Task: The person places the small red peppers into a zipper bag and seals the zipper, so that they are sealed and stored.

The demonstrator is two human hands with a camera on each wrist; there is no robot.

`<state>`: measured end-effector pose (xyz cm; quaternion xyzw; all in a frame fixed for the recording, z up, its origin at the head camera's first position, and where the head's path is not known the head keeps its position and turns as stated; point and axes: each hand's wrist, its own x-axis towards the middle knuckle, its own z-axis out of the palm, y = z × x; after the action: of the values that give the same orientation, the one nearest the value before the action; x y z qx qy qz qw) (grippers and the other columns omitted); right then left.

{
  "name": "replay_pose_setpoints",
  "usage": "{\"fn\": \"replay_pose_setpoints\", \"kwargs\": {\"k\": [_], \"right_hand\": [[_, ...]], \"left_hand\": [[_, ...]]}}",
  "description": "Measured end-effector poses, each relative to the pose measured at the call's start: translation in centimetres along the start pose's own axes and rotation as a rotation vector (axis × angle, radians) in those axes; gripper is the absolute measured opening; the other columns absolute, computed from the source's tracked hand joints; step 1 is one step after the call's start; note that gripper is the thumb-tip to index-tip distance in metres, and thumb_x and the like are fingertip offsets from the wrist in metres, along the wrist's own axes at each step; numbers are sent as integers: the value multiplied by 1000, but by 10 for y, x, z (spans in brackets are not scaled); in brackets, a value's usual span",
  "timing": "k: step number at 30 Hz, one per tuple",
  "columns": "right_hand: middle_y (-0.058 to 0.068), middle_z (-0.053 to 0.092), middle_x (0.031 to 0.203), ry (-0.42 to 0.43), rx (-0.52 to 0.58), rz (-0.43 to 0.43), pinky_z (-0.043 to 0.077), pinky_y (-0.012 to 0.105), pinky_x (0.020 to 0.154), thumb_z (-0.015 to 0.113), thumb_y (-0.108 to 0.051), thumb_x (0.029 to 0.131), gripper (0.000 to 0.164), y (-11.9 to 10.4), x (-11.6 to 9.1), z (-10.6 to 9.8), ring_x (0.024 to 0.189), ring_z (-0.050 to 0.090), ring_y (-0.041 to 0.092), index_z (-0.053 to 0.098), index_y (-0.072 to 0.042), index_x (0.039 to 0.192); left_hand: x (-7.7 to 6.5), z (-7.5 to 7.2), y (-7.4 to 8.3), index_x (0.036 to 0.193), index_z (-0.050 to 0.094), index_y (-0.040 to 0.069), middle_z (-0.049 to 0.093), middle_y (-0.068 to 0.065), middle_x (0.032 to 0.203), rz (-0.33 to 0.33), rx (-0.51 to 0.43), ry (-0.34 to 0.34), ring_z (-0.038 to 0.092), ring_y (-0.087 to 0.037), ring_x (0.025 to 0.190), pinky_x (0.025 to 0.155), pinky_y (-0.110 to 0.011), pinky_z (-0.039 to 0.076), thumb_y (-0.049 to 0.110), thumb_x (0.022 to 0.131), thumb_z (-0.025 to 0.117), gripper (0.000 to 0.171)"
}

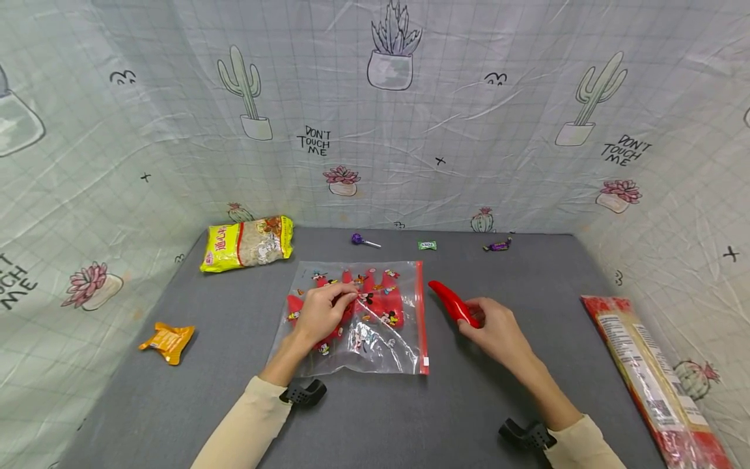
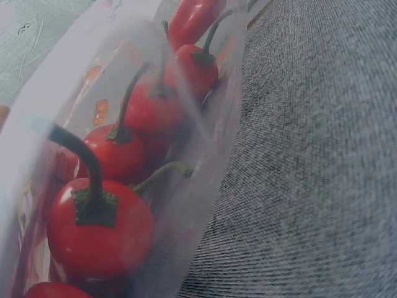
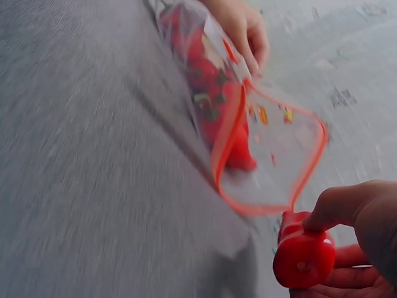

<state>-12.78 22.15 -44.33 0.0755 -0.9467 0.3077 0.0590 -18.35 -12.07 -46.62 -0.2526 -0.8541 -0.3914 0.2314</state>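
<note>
A clear zip bag (image 1: 381, 355) with a red zip edge and cartoon prints lies on the table, several red chili peppers (image 2: 102, 230) with green stems inside it. My left hand (image 1: 325, 312) pinches the upper film of the bag near its middle. To the right of the bag, my right hand (image 1: 492, 329) holds another red chili pepper (image 1: 451, 301) between thumb and fingers, its tip pointing at the red edge. In the right wrist view the bag's mouth (image 3: 226, 180) gapes, and the held pepper's blunt end (image 3: 304, 261) faces the camera.
A yellow snack bag (image 1: 249, 243) lies at the back left, an orange wrapped snack (image 1: 170, 342) at the left. Along the back are a purple lollipop (image 1: 359, 239), a green candy (image 1: 427, 245) and a purple candy (image 1: 499, 245). A long red-edged packet (image 1: 647, 371) lies at the right.
</note>
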Motion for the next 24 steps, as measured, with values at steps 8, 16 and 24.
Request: {"fn": "replay_pose_setpoints", "kwargs": {"k": [8, 16, 24], "right_hand": [[6, 64, 98, -71, 57, -40, 54, 25, 66, 69, -23, 80, 37, -30, 20, 26, 79, 59, 16, 61, -5, 112], [4, 68, 89, -42, 92, -73, 54, 24, 65, 75, -25, 79, 35, -40, 35, 48, 74, 61, 13, 65, -5, 105], [2, 69, 86, -61, 76, -160, 52, 26, 66, 66, -24, 88, 20, -39, 40, 55, 71, 58, 10, 69, -8, 99]], "left_hand": [[-1, 1, -1, 90, 73, 13, 74, 1, 97, -19, 0, -8, 70, -12, 93, 83, -31, 57, 17, 87, 67, 8], [-1, 3, -1, 89, 73, 13, 74, 0, 96, -8, -1, -6, 70, -13, 93, 82, -31, 57, 18, 86, 68, 8], [-1, 3, -2, 90, 74, 13, 74, 0, 98, -16, -2, -13, 70, -12, 95, 85, -31, 56, 18, 86, 68, 8]]}}
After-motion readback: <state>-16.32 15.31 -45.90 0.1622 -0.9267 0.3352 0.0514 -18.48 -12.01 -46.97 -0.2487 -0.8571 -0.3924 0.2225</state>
